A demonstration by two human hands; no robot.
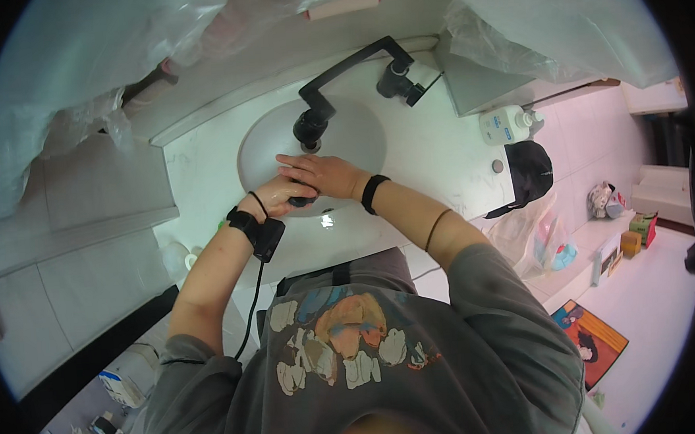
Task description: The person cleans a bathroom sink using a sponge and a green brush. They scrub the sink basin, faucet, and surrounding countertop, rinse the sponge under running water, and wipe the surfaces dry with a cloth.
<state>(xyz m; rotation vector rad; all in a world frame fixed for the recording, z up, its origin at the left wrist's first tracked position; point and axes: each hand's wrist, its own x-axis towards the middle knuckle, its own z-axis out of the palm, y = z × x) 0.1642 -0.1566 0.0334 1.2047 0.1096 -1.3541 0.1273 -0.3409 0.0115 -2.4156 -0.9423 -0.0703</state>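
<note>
Over the front part of a white oval washbasin (253, 145), my two wet-looking hands are close together. My left hand (279, 196) holds a small dark object (302, 200), mostly hidden by the fingers; what it is cannot be told. My right hand (332, 176) lies palm down over the left one and the dark thing, fingers pointing left. Just beyond the fingers hangs the round outlet of a black swing-arm faucet (310, 125). Whether water runs from it is not plain.
The faucet's black base (395, 83) stands on the marble-look counter (427, 152). To the right are a white pump bottle (503, 125), a black cloth item (530, 173) over the counter's edge and a plastic bag (528, 236). Translucent plastic sheeting (526, 21) hangs above.
</note>
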